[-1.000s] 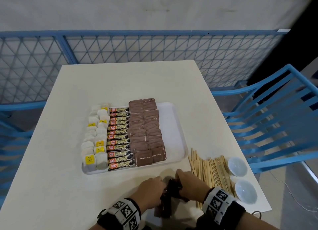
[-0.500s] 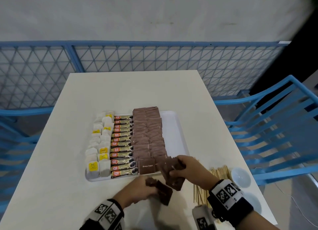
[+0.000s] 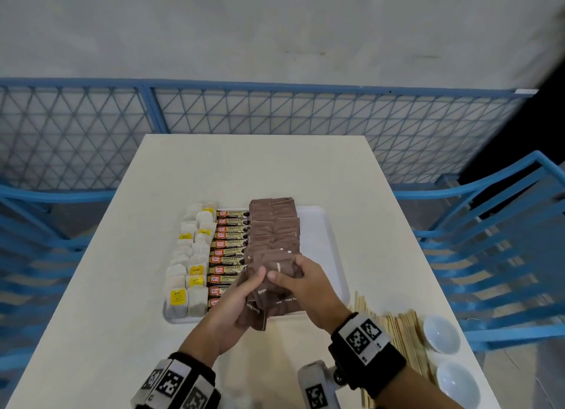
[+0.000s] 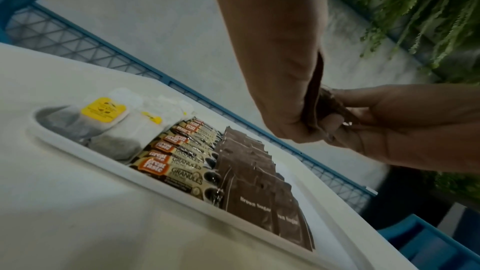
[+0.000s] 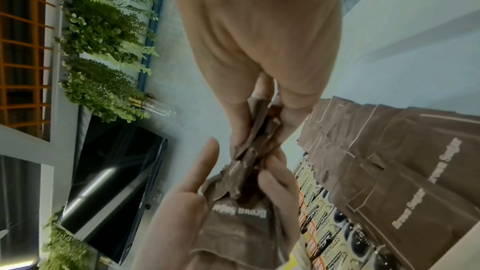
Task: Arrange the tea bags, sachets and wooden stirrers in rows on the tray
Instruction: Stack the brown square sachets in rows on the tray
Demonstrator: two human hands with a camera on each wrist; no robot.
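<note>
A white tray [image 3: 318,240] holds rows of tea bags [image 3: 189,255] at the left, granules coffee sachets [image 3: 229,246] in the middle and brown sugar sachets [image 3: 272,225] to their right. Both hands hold a loose bunch of brown sugar sachets [image 3: 272,298] just above the tray's near end. My left hand [image 3: 256,275] grips the bunch from the left and my right hand [image 3: 284,275] pinches its top from the right. The right wrist view shows the crumpled bunch [image 5: 249,163] between the fingers. Wooden stirrers [image 3: 397,329] lie on the table right of the tray.
Two small white bowls [image 3: 441,336] [image 3: 457,384] stand at the table's near right corner beside the stirrers. Blue chairs [image 3: 489,240] flank the table on both sides, and a blue mesh fence [image 3: 275,108] runs behind it. The tray's right strip is bare.
Both hands have lifted the bunch of brown sugar sachets from the table's near edge and carried it forward over the near end of the tray.
</note>
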